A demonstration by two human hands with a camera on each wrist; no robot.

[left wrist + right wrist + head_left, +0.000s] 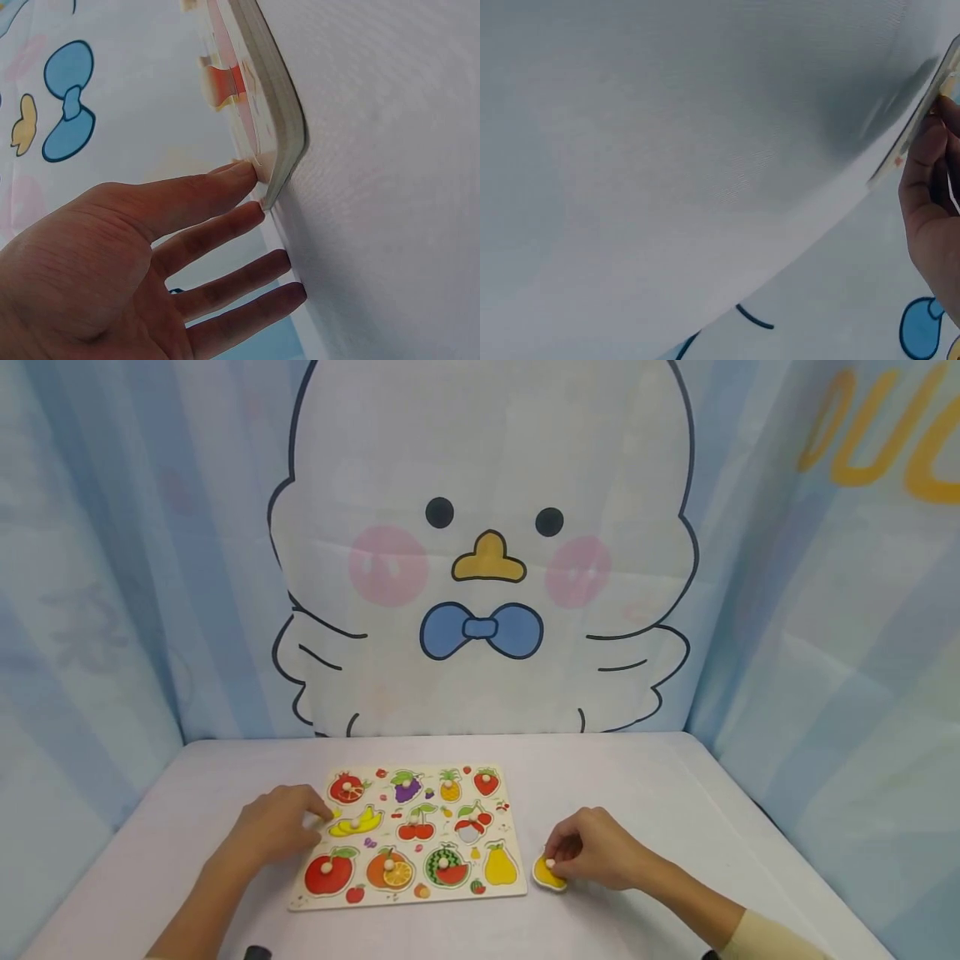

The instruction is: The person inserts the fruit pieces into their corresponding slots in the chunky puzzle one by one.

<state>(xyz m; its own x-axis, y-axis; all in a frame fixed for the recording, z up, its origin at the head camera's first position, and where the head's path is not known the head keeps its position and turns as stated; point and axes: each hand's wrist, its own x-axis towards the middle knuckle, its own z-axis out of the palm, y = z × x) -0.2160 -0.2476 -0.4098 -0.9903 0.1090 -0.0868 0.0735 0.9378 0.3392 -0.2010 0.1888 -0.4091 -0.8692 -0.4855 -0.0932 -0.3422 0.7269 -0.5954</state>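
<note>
A wooden fruit puzzle board (412, 902) lies flat on the table. My left hand (273, 825) is at its left edge, the thumb and index finger touching the board's corner in the left wrist view, the other fingers stretched out. Just right of the board's lower right corner, my right hand (596, 850) pinches the small white knob of a yellow puzzle piece (549, 875). Its shape is partly covered by the fingers. The pear-shaped spot (500, 865) on the board shows yellow without a knob. In the right wrist view the right hand (930, 187) is cut by the frame edge.
Knobbed fruit pieces sit in the board, among them a red apple (328, 875), a watermelon (447, 866) and bananas (357, 822). A white cloth covers the table (637, 785). Behind it hangs a curtain (487, 693) with a cartoon bird; striped curtains stand on both sides.
</note>
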